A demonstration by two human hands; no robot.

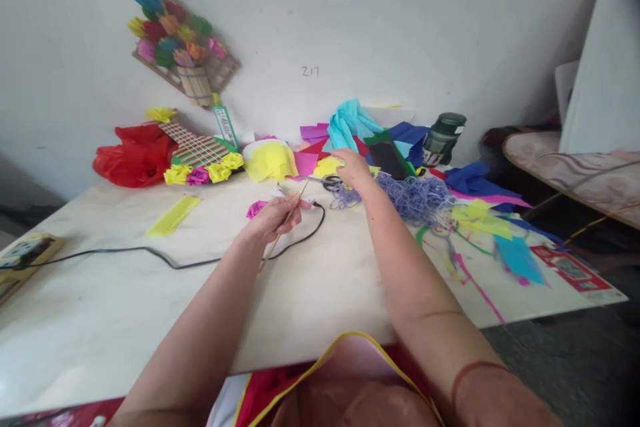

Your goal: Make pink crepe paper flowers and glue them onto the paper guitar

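My left hand [283, 215] is closed around a thin wooden stick [271, 250], which slants up to the right through the fingers. Just left of it on the table lies a small magenta crepe-paper flower [257, 209]. A small white device with a black cable sits partly hidden behind my left hand. My right hand [354, 169] is stretched out over the back of the table, fingers apart and partly hidden. Beneath it are yellow crepe paper [327, 167] and the black handles of scissors [331, 182]. Whether its fingertips touch either, I cannot tell.
A tangle of purple string [413, 197], a black phone [387, 159] and a dark bottle [443, 139] stand right. A stick-and-paper craft [195, 147], red bundle [133, 157] and yellow strip [174, 215] are left. A black cable [145, 250] crosses to a power strip [27, 257].
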